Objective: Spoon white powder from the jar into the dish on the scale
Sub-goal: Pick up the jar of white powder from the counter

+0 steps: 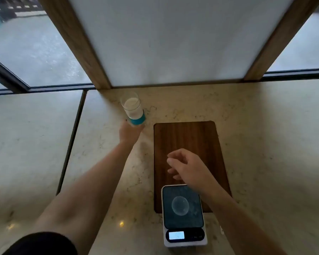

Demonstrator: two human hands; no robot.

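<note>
I can't read any words or numbers here. The little screen (176,235) on my scale (183,214) glows bright, but its number is too blurry to make out. The blue band (137,121) on my jar (132,109) shows no letters.

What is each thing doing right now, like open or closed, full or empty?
jar: open, upright, white powder inside, held at its base.
left hand: gripping the jar.
right hand: empty, fingers loosely curled, above the wooden board.
dish: on the scale, looks empty.
scale: switched on, display lit, reading unreadable.
</note>
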